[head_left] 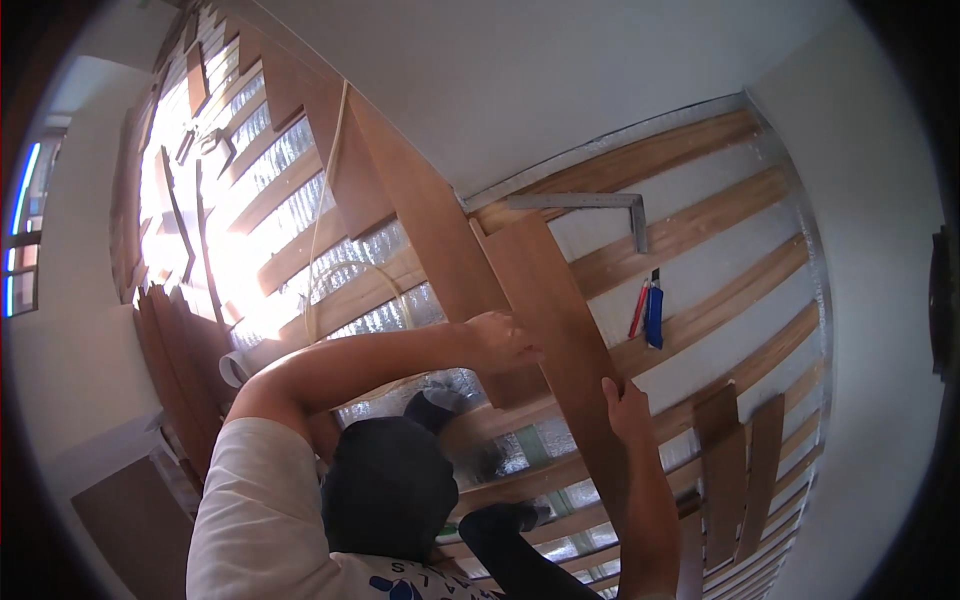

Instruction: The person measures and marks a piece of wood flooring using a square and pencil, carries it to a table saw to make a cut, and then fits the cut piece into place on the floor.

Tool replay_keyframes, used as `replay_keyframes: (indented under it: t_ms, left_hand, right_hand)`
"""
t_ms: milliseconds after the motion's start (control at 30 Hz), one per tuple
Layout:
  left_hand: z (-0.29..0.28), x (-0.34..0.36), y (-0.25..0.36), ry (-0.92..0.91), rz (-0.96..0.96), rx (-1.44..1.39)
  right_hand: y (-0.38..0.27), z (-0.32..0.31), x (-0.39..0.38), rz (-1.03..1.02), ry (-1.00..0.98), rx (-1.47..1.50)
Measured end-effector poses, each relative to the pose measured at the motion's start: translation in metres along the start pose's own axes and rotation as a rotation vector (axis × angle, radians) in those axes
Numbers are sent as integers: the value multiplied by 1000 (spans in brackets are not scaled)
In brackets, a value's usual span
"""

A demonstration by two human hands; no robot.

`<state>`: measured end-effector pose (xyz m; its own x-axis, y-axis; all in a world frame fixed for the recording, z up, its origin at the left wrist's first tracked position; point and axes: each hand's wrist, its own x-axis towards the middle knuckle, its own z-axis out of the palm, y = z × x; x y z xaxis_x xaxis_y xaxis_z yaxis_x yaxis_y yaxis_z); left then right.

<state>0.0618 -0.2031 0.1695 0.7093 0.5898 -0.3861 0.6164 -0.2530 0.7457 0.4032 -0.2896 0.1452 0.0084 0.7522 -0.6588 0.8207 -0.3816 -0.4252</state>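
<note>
A long brown floorboard (560,300) lies slantwise across the wooden battens, its far end by the wall corner. My left hand (503,342) is closed at its left edge, fingers bent against the board. Along the right edge my right hand (627,408) grips it with the thumb up; the fingers underneath are hidden. Left of this board is another floorboard (415,205), partly overlapped by the held one near the corner. A metal square (637,205) rests on the battens to the right. Below it lie a red pencil (637,308) and a blue utility knife (654,318).
Wooden battens (690,225) run across the floor with gaps between them, over silvery foil on the left. Two loose board pieces (718,460) lie at the right. Stacked boards (175,345) stand at the left. A white wall (560,90) juts in, forming a corner.
</note>
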Motion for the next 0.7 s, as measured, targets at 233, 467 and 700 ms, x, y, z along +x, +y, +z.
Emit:
replay_keyframes:
  t_ms: [233, 467, 700]
  left_hand:
    - [34, 76, -35, 553, 366, -2]
    - [41, 101, -55, 621, 464, 243]
    - [39, 114, -83, 592, 395, 390]
  right_hand:
    - [0, 19, 31, -57, 85, -126]
    - [-4, 26, 34, -62, 101, -65]
    - [-9, 49, 52, -107, 107, -12]
